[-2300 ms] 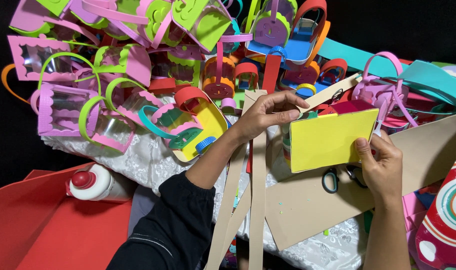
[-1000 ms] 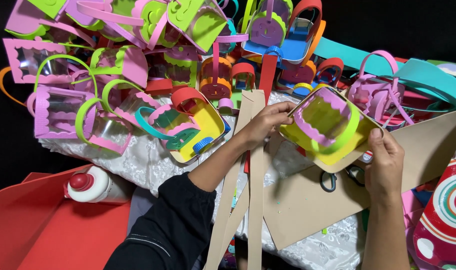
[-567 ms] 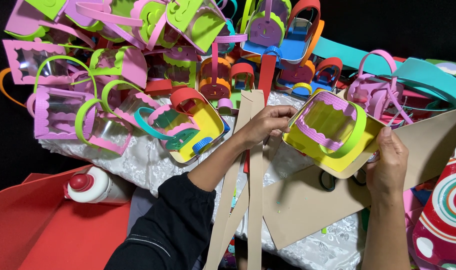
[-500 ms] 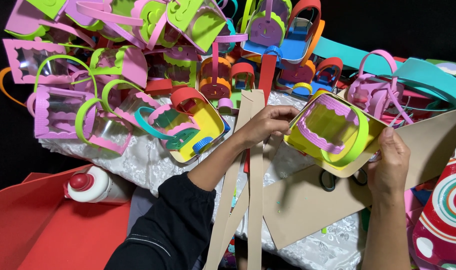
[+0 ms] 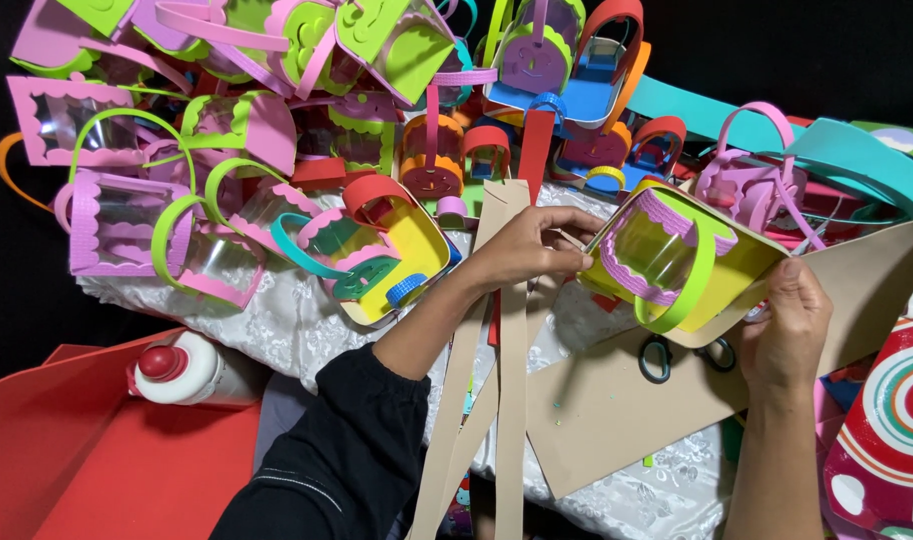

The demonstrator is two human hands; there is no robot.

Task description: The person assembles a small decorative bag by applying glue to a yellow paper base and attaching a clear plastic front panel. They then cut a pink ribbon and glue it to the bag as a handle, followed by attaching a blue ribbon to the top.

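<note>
Yellow foam basket (image 5: pixel 677 262), light and crushable, sits pinched between left hand (image 5: pixel 527 245) at its rim and right hand (image 5: pixel 792 325) underneath.

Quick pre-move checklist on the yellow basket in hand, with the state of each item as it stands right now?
1. Both hands on the basket: ok. The left hand pinches its left edge and the right hand supports its right corner.
2. Green handle attached: cannot tell; it loops across the front, ends hidden.
3. Pink scalloped trim seated on the rim: ok along the visible edge.
4. Scissors reachable: ok; they lie on the tan sheet under the basket.
5. Glue bottle capped: ok; the red cap is on.
</note>
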